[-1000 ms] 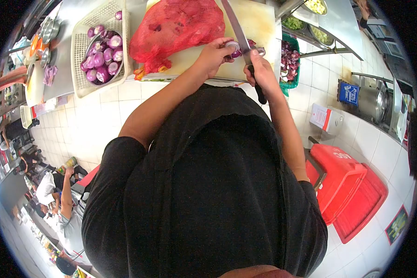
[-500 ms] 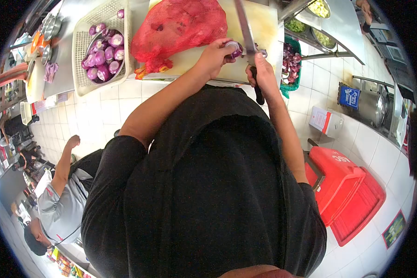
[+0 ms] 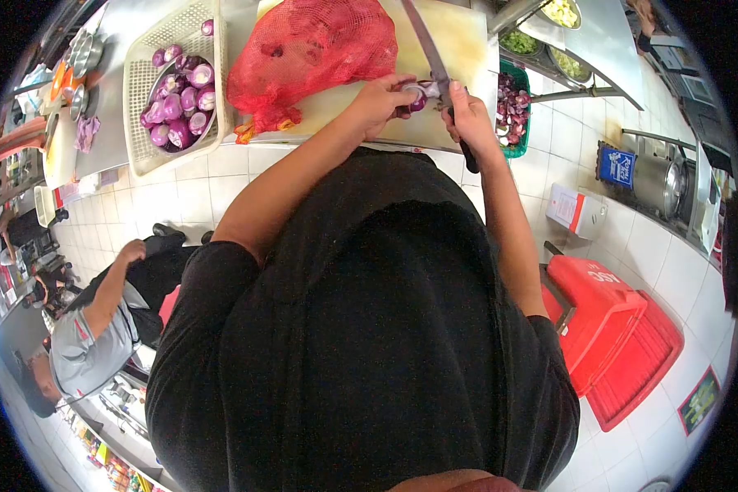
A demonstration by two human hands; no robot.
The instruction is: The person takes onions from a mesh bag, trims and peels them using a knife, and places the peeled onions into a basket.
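My left hand (image 3: 383,105) is closed around a cut red onion (image 3: 419,100), whose pale inner face shows. In my right hand (image 3: 470,123) is a long kitchen knife (image 3: 428,45), gripped by its black handle, the blade pointing up and away to the left. The blade stands right beside the onion; whether it touches cannot be made out. Both hands are over a pale cutting board (image 3: 459,33). Left of them on the board lies a red mesh sack (image 3: 312,61). A cream plastic basket (image 3: 136,107) farther left holds several peeled red onions (image 3: 172,105).
A green crate (image 3: 517,150) with onion pieces (image 3: 512,111) stands at the board's right. Beyond it are metal containers of chopped greens (image 3: 519,41). A red bin (image 3: 590,320) is at my right, a co-worker in a grey shirt (image 3: 98,336) behind at left.
The knife and my right hand have shifted slightly, and the blade tip has swung left. My left hand and the onion are a little lower. The co-worker has moved.
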